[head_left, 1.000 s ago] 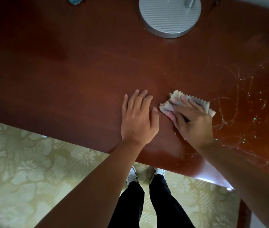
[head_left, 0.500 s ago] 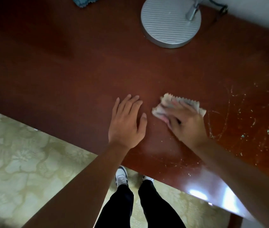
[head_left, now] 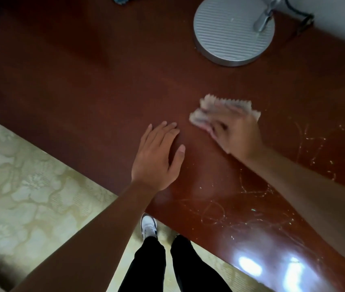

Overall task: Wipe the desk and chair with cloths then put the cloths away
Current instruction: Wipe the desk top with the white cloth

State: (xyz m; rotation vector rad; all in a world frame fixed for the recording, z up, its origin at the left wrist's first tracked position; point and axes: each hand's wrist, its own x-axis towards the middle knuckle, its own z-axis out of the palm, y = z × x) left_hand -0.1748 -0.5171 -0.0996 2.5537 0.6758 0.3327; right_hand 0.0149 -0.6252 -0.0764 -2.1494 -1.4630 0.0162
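Reddish-brown polished wood makes up the worktop (head_left: 83, 85), which runs slantwise across the head view. On it the left hand (head_left: 157, 157) lies palm down near the front edge, its fingers straight and close together, the thumb set a little apart, holding nothing. Just to its right, apart from it, the right hand (head_left: 237, 133) presses down on a pale cloth (head_left: 226, 106) with a zigzag edge; the hand is blurred, its fingers spread over the cloth, so its grip reads as flat pressing rather than a pinch. The cloth lies on the worktop, showing beyond the fingertips on the far side and to the left. Thin pale streaks and specks (head_left: 306, 148) mark the wood to the right of that hand and toward the front edge. At the back stands a round, ribbed silver lamp base (head_left: 230, 34). A bit of blue-green cloth (head_left: 125, 0) shows at the top edge. Below the worktop are patterned cream flooring (head_left: 30, 186), black trousers (head_left: 180, 268) and a white shoe (head_left: 149, 225).
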